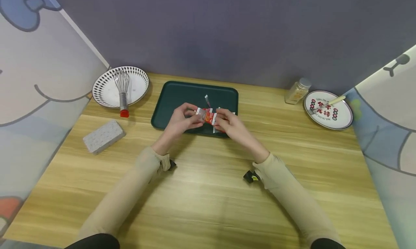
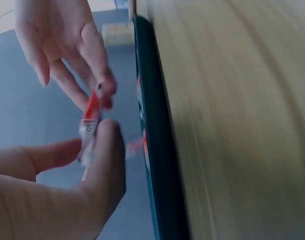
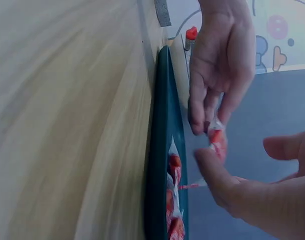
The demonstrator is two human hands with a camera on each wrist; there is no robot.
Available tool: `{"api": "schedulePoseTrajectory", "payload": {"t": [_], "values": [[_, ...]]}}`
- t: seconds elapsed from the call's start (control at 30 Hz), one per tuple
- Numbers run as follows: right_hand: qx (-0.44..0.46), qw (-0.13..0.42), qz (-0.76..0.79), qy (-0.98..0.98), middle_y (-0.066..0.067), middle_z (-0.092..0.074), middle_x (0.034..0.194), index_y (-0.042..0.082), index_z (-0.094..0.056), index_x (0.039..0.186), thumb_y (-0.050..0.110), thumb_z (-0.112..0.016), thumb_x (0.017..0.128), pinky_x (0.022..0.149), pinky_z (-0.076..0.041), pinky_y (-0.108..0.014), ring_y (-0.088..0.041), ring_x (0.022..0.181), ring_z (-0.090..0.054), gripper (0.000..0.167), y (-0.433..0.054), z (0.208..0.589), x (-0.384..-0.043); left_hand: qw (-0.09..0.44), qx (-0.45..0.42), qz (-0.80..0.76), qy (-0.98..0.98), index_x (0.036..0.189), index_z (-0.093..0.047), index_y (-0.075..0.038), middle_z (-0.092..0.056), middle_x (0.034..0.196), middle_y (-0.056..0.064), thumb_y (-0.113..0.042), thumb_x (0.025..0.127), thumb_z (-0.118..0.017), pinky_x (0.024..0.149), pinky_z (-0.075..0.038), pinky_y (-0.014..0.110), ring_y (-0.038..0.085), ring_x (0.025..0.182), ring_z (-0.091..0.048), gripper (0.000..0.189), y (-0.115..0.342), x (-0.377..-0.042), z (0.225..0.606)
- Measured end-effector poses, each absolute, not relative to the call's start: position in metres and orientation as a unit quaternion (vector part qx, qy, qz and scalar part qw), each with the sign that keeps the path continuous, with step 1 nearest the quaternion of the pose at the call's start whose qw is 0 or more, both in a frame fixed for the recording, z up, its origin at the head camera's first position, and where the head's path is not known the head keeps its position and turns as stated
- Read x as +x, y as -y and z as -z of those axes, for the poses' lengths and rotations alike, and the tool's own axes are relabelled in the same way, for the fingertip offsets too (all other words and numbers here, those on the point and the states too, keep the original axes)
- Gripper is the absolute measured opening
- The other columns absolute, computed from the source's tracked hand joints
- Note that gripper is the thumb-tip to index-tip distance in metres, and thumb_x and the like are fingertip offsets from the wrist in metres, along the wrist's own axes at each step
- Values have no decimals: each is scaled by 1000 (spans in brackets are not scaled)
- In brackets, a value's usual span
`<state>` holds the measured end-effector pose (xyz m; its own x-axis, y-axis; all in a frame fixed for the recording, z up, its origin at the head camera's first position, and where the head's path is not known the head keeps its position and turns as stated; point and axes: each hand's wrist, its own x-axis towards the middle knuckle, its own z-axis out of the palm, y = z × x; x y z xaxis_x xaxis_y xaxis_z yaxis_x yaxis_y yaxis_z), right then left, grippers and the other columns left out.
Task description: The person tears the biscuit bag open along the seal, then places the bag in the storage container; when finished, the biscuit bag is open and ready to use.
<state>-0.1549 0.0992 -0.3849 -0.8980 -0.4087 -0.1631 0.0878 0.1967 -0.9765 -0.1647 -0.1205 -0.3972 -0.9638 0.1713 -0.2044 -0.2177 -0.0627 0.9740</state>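
Above the dark green tray (image 1: 195,85), a small red-and-clear wrapped candy (image 1: 209,116) is held between both hands. My left hand (image 1: 180,119) pinches its left end with thumb and finger. At the right end, the fingertips of my right hand (image 1: 231,124) close on the wrapper, though one finger stands apart in the right wrist view. Between the hands, the candy (image 3: 217,142) shows a red middle and a clear end. More red wrapped candies (image 3: 175,170) lie in the tray, partly hidden under my right hand in the head view.
At the left, a whisk (image 1: 122,93) lies across a patterned plate (image 1: 139,93), with a grey sponge-like block (image 1: 104,136) nearer me. A glass shaker (image 1: 297,91) and a plate (image 1: 346,115) carrying a fork (image 1: 329,103) stand at the right. A grey wall (image 1: 208,32) rises behind.
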Motion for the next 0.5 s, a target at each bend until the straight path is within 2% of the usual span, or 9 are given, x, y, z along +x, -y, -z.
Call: {"api": "schedulePoseTrajectory", "payload": {"t": [0.07,0.17,0.3,0.5], "values": [[-105,221,617,-748,-34,-42,156,-13,-26,163,7,-46,115,109,-51,-43,-45,134,-58,55,-97,387,-157,151,-6,-689,-709,138,-52,11,-66,115,26,3,106,-61,91,-62,40,41,103,-74,34,128,-165,399],[-100,245,612,-745,-33,-38,158,-11,-23,164,9,-48,115,112,-50,-44,-46,137,-55,58,-96,391,-158,172,21,-612,-772,141,-56,12,-68,126,31,-2,107,-63,93,-61,39,42,112,-71,37,135,-164,400],[-99,262,603,-747,-32,-35,161,-10,-21,165,10,-48,115,112,-49,-47,-46,140,-52,60,-94,390,-156,184,62,-534,-823,140,-61,12,-70,129,28,-9,108,-65,93,-58,38,37,114,-71,39,142,-165,403],[-114,271,569,-768,-34,-36,162,-10,-20,165,14,-49,115,109,-52,-48,-44,142,-51,63,-91,388,-156,193,75,-519,-830,141,-61,13,-68,132,29,-11,109,-62,99,-56,45,39,118,-70,40,150,-165,404]]}}
